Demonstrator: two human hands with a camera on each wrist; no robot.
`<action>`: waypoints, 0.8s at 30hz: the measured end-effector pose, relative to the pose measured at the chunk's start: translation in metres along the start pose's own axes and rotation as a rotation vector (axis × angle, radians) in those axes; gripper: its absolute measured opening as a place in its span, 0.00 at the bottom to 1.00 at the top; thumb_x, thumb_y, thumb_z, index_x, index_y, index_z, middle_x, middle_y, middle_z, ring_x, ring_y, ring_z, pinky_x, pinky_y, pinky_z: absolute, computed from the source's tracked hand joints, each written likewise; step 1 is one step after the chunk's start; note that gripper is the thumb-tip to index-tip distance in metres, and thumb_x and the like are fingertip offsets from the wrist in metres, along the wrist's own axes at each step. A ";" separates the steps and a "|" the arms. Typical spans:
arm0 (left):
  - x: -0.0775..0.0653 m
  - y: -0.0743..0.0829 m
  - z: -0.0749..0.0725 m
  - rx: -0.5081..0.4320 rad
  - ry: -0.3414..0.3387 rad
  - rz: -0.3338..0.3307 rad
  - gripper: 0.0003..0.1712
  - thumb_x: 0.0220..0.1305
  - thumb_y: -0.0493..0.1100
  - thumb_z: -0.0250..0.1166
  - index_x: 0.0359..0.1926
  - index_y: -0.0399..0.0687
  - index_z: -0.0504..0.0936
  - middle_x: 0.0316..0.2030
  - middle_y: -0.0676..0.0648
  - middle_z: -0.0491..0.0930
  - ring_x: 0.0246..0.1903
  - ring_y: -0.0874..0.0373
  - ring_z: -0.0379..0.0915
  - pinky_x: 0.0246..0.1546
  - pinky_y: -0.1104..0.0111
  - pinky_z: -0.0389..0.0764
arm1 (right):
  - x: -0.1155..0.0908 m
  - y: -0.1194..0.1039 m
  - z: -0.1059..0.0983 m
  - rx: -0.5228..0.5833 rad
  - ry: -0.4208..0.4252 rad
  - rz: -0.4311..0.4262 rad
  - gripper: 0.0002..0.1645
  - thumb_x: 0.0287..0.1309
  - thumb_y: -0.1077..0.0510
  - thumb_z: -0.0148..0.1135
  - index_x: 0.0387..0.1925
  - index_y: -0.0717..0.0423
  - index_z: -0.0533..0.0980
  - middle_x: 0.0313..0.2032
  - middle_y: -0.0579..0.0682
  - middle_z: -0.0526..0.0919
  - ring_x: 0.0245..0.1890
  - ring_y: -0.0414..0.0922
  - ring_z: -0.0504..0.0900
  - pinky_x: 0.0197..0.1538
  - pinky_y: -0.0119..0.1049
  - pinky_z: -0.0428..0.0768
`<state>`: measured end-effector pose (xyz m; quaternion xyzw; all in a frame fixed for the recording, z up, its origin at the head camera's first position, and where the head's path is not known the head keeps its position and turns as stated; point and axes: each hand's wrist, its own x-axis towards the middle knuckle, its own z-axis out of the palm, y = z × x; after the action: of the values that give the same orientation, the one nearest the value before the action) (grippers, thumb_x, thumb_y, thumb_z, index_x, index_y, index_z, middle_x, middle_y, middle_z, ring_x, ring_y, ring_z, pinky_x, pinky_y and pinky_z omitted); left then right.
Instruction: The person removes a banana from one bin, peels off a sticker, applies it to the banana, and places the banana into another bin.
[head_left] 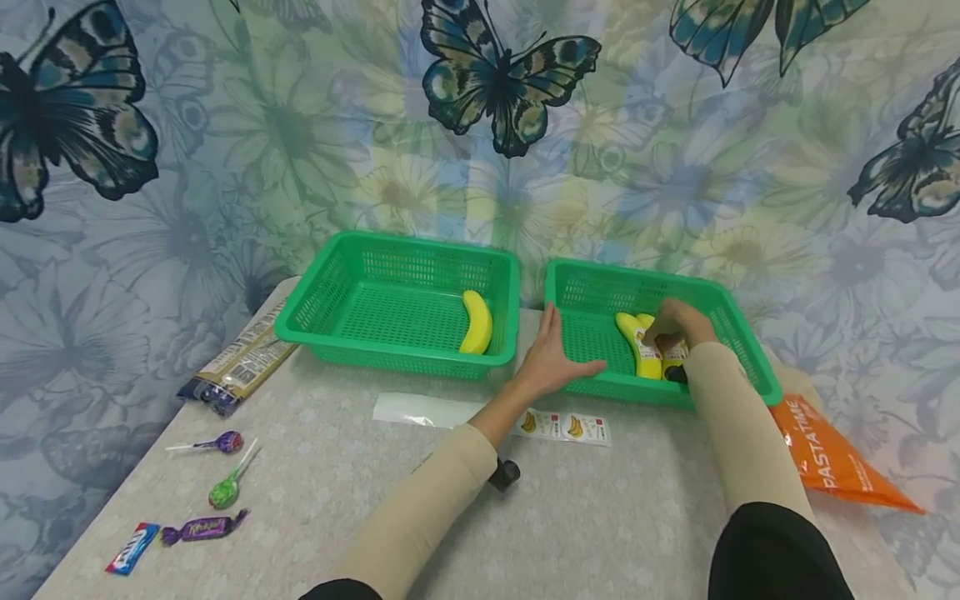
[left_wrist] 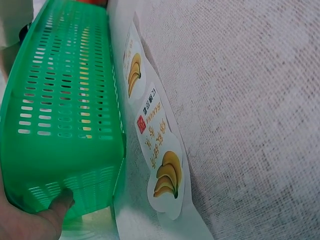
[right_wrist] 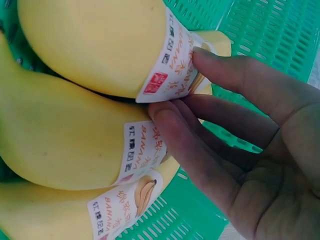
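Three bananas with white printed labels lie side by side in the right green basket (head_left: 585, 379). In the right wrist view, my right hand (right_wrist: 280, 160) pinches the uppermost banana (right_wrist: 95, 45), thumb on its label and fingertips under the label's edge. Beside it lie the middle banana (right_wrist: 65, 125) and the lowest banana (right_wrist: 45, 210). My left hand (head_left: 551, 362) is spread at the basket's near left corner, its thumb at the end wall. Under my left forearm runs a strip of banana stickers (head_left: 566, 427), partly bare backing.
A left green basket (head_left: 390, 360) holds one banana (head_left: 477, 323). An orange pasta bag (head_left: 832, 458) lies at right, and a gold package (head_left: 240, 358) at left. Two lollipops (head_left: 223, 492), a purple-wrapped candy (head_left: 204, 528) and a small blue packet (head_left: 133, 548) lie front left.
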<state>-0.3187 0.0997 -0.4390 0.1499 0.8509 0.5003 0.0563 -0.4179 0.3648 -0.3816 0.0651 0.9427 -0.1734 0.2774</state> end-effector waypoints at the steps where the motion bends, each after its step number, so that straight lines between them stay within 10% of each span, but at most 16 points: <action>1: 0.001 0.001 0.001 0.002 0.002 0.004 0.70 0.50 0.69 0.69 0.77 0.55 0.30 0.77 0.58 0.23 0.75 0.44 0.48 0.68 0.49 0.67 | -0.002 0.000 -0.002 -0.008 -0.002 -0.002 0.12 0.58 0.59 0.66 0.39 0.66 0.82 0.30 0.54 0.87 0.32 0.46 0.85 0.39 0.39 0.84; 16: 0.007 0.007 0.002 0.042 0.019 0.003 0.69 0.51 0.71 0.67 0.78 0.53 0.33 0.77 0.60 0.24 0.73 0.41 0.52 0.67 0.46 0.68 | -0.043 -0.009 -0.037 -0.070 0.029 -0.093 0.19 0.62 0.53 0.64 0.37 0.68 0.81 0.26 0.51 0.85 0.29 0.43 0.85 0.44 0.41 0.85; 24: 0.006 0.000 0.004 0.040 0.029 0.024 0.68 0.53 0.69 0.67 0.78 0.50 0.33 0.78 0.54 0.28 0.74 0.42 0.51 0.67 0.46 0.67 | -0.058 -0.010 -0.026 -0.068 0.065 -0.161 0.25 0.63 0.53 0.63 0.50 0.72 0.79 0.42 0.64 0.86 0.38 0.51 0.87 0.42 0.39 0.86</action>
<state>-0.3238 0.1047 -0.4406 0.1540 0.8597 0.4858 0.0347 -0.3843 0.3637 -0.3263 -0.0146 0.9588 -0.1607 0.2337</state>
